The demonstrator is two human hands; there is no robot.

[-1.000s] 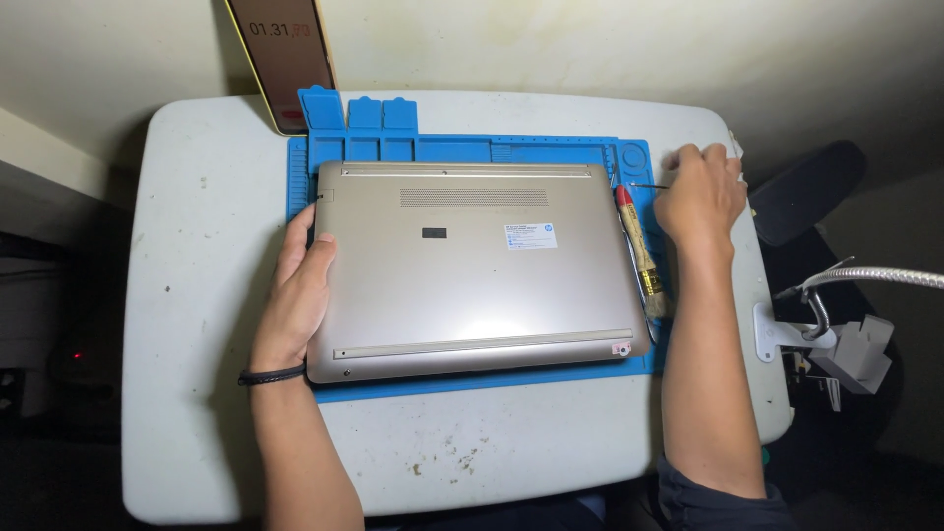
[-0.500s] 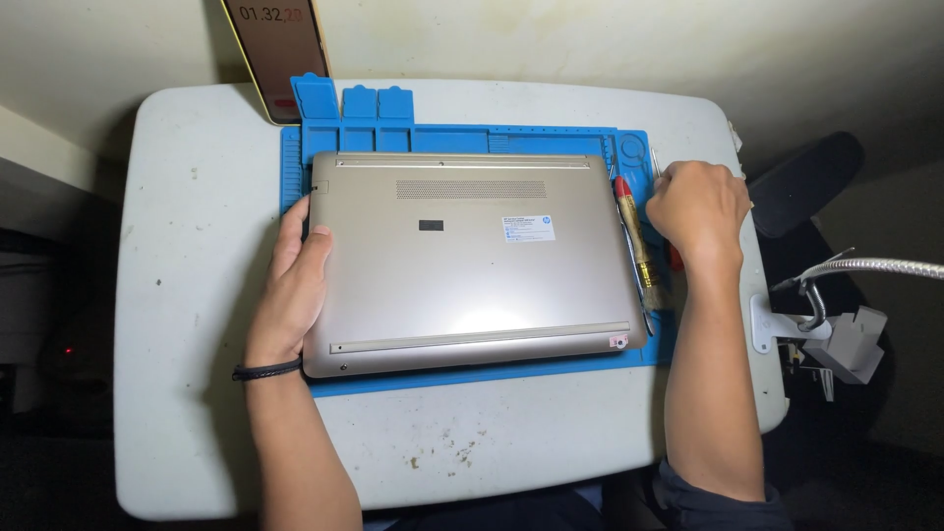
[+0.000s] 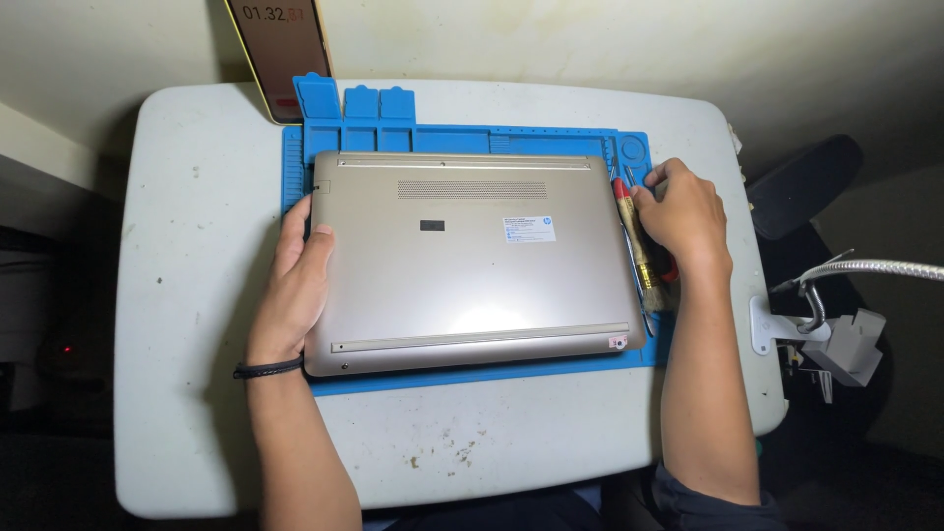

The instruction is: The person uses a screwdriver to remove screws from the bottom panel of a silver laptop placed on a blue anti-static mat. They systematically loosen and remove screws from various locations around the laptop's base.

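A gold laptop (image 3: 472,261) lies bottom side up on a blue work mat (image 3: 472,379) on a white table (image 3: 187,295). My left hand (image 3: 295,285) rests flat on the laptop's left edge, fingers spread, holding nothing. My right hand (image 3: 683,216) is over the mat's right strip, fingers curled down among the tools there. A screwdriver with a red and gold handle (image 3: 634,246) lies right beside it, partly under the hand. Whether the fingers grip a tool is hidden.
A phone with a lit screen in a yellow case (image 3: 280,49) leans against the wall at the back of the table. Blue tray compartments (image 3: 359,103) line the mat's far edge. A flexible metal lamp arm on a clamp (image 3: 826,315) stands off the table's right side.
My right hand has drawn back from the mat's far right corner toward the tools beside the laptop. The left hand stays on the laptop's left edge.
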